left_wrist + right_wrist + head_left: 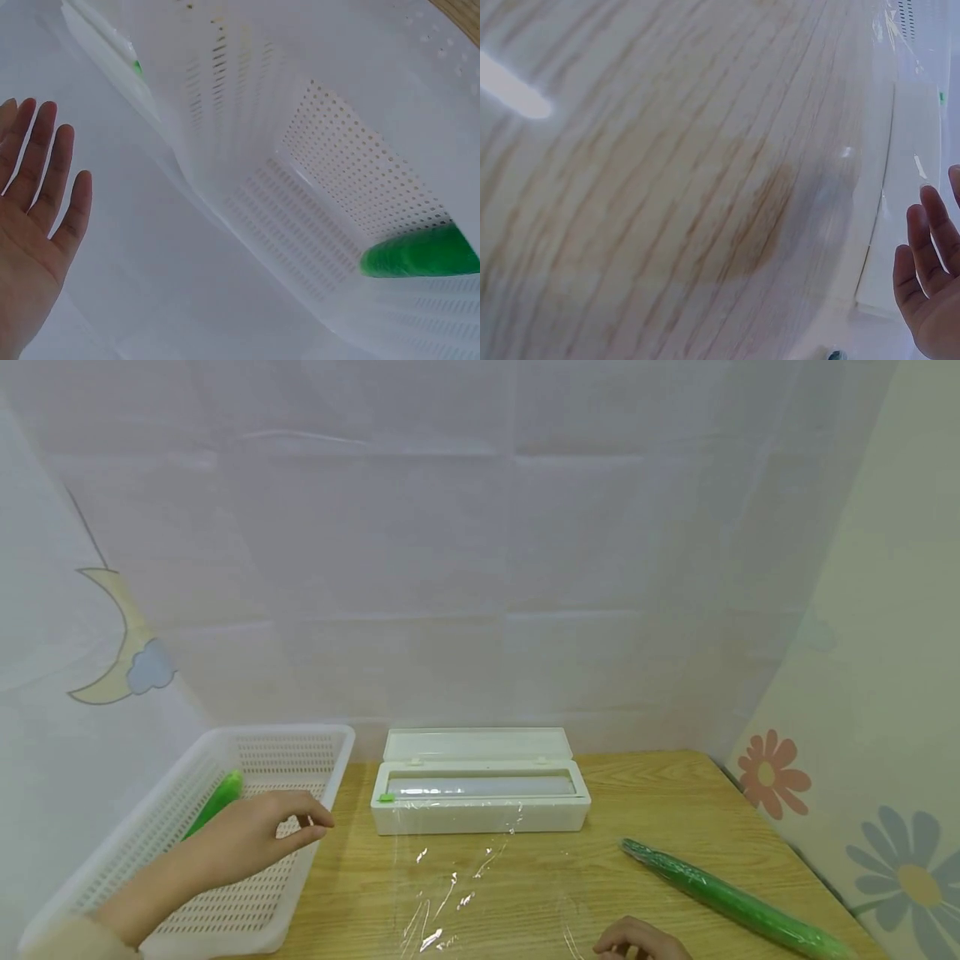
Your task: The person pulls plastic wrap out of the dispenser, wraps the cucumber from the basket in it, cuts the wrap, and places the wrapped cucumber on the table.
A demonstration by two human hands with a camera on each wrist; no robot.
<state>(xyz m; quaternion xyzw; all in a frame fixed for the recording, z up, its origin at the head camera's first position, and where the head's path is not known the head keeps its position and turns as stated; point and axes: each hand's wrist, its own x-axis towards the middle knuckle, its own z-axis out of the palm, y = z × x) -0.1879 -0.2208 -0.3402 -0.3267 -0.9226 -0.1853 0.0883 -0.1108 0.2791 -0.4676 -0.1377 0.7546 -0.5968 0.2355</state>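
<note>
My left hand hovers over a white perforated basket, fingers loosely bent and nothing in them. The left wrist view shows its fingers spread beside the basket. Inside the basket lies a green cucumber, partly hidden by my forearm. At the bottom edge, my right hand is partly cut off, near a sheet of clear cling film. In the right wrist view its fingers look relaxed, with no object visible in them. The film runs toward me from a white cling film dispenser, lid raised, roll visible inside.
A long cucumber with a shiny, film-like surface lies on the right of the wooden table. A green slider sits at the dispenser's left end. White cloth hangs behind, with patterned sheets at both sides.
</note>
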